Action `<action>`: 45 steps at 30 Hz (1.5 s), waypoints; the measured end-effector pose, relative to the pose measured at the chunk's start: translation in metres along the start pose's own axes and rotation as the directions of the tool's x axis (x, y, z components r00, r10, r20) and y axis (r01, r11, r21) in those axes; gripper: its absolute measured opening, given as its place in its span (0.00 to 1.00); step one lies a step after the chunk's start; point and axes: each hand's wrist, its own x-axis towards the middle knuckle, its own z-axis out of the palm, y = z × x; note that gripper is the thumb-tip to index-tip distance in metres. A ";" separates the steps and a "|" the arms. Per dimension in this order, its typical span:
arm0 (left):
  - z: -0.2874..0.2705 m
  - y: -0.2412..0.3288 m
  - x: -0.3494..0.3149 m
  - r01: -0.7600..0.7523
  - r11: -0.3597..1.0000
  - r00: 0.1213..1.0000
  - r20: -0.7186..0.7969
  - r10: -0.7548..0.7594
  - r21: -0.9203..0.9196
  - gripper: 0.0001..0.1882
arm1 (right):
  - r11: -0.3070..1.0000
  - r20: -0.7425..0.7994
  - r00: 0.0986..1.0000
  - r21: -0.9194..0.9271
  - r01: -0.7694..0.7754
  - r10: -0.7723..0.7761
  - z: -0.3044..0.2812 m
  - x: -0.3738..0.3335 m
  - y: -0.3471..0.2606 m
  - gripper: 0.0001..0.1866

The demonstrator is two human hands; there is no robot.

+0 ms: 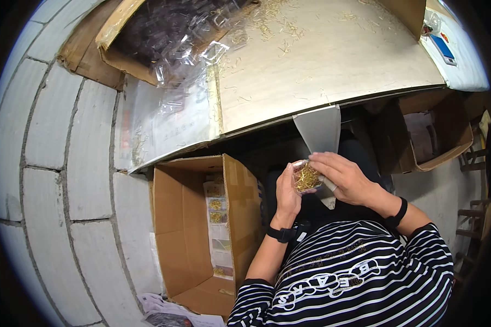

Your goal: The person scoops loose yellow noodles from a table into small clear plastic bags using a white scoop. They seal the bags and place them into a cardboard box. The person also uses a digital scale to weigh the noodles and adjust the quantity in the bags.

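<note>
My left hand (288, 194) is closed around the left side of a small clear plastic box (306, 177). Thin gold-coloured wire pieces (305, 180) fill the box; their exact kind is too small to tell. Across its right edge lie the fingers of my right hand (343, 177), pressed together, so both hands have hold of the box. Just beyond my hands, a grey tapered chute (320, 129) hangs from the table's front edge. Its narrow lower end shows below my right hand.
More gold pieces are scattered over the table (333, 68). At its far left, a carton (126, 57) spills clear plastic boxes (174, 71). An open cardboard box (188, 240) holding filled clear boxes stands left of me; another carton (439, 128) is at right. A blue device (443, 49) lies far right.
</note>
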 end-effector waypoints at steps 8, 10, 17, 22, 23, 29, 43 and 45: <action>0.000 -0.007 0.005 -0.168 0.986 0.979 -0.113 0.168 0.007 0.15 | 0.992 0.177 0.981 -0.079 0.096 -0.081 0.003 0.008 -0.006 0.28; 0.002 -0.005 0.002 -0.161 0.987 0.980 -0.122 0.159 -0.004 0.14 | 0.994 0.173 0.983 -0.081 0.070 -0.055 0.005 0.006 -0.006 0.26; -0.001 -0.008 0.005 -0.088 0.996 0.989 -0.118 0.087 -0.006 0.12 | 0.998 0.195 0.981 -0.051 0.032 -0.021 0.009 0.011 0.003 0.26; 0.005 0.003 0.004 0.017 1.000 0.997 -0.075 -0.015 0.024 0.12 | 1.000 0.065 0.998 -0.003 -0.017 0.017 0.008 0.008 0.007 0.30; 0.003 -0.001 0.004 -0.012 1.000 0.996 -0.092 0.011 -0.018 0.12 | 1.000 0.068 0.998 -0.007 -0.009 0.010 0.010 0.013 0.003 0.30; 0.001 -0.012 0.009 -0.163 0.987 0.973 -0.169 0.159 -0.008 0.15 | 0.991 0.169 0.984 -0.109 0.083 -0.064 0.010 0.012 -0.001 0.28; 0.013 0.002 0.002 -0.030 0.995 0.996 -0.079 0.038 0.099 0.12 | 0.941 0.006 0.948 0.121 -0.315 0.317 -0.009 0.038 0.018 0.10; 0.013 0.000 0.001 -0.020 0.993 0.997 -0.066 0.028 0.116 0.12 | 0.861 0.289 0.848 0.124 -0.494 0.445 0.000 0.040 0.032 0.08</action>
